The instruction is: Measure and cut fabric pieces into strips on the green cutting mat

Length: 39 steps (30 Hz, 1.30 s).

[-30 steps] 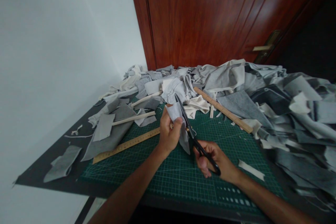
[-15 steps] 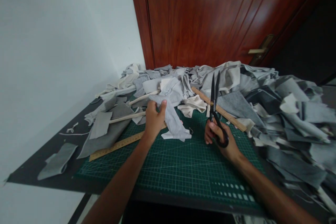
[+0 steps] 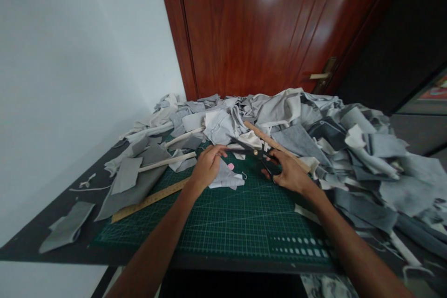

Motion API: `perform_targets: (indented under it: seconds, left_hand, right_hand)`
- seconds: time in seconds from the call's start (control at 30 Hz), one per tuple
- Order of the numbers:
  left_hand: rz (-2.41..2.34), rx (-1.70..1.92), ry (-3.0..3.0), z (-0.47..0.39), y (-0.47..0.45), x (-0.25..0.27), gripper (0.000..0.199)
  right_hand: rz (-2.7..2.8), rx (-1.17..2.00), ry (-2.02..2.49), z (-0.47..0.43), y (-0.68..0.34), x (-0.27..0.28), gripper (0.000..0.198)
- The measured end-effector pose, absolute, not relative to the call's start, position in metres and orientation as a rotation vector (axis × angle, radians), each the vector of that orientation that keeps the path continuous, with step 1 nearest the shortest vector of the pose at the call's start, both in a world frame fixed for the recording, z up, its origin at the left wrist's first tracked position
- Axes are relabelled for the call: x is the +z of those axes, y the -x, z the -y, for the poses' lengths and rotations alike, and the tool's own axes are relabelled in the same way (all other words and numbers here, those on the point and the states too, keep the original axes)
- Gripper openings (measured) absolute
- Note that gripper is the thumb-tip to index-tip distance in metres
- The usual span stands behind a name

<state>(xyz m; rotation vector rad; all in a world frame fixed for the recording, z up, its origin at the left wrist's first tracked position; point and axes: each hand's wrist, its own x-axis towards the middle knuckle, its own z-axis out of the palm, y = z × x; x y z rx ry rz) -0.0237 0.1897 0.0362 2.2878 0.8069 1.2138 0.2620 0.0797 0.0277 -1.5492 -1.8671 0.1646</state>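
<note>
My left hand [image 3: 208, 164] is closed over the upper end of a light grey fabric piece [image 3: 226, 178]. The fabric's lower part shows to the right of the hand, against the green cutting mat [image 3: 237, 223]. In my right hand [image 3: 288, 173] is a pair of black-handled scissors [image 3: 256, 152], turned sideways. Their blades are parted and point left, with the tips by my left fingertips. Whether fabric lies between the blades I cannot tell. A small pink round spot [image 3: 231, 166] shows beside the fabric.
Grey and off-white fabric scraps [image 3: 282, 107] lie heaped along the back and right. One wooden ruler [image 3: 150, 200] crosses the mat's left side; another wooden strip [image 3: 272, 139] lies behind my right hand. A folded grey scrap [image 3: 68, 226] rests near the left table edge.
The scissors have swung from pointing up to pointing left, and my right hand has brought them to my left hand. A pale strip now shows under my right forearm. The view has shifted right.
</note>
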Motion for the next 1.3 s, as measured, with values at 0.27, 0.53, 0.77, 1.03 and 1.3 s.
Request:
perform_targets:
  seconds: [0.27,0.53,0.77,1.03,1.3]
  left_hand:
    - [-1.156,1.521,-1.958,-0.228,0.07,0.028,0.028]
    - [-1.126,1.519,-1.904,-0.221,0.052,0.022,0.032]
    - [-1.078,1.45,-1.933,-0.218,0.043,0.023,0.032]
    - [-1.08,1.396,-1.93,-0.221,0.043,0.019,0.036]
    - [-1.035,1.379,-1.931,-0.218,0.041,0.018,0.036]
  right_hand:
    - [2.292,-0.105,1.441,-0.065,-0.304,0.04,0.039]
    - [2.4,-0.295,1.485,-0.057,-0.296,0.031,0.036]
    - [2.413,-0.296,1.622,-0.058,-0.299,0.027,0.04]
    - [2.189,-0.253,1.884,-0.052,-0.303,0.03,0.043]
    - [1.294,0.054,1.831,-0.06,-0.307,0.028,0.052]
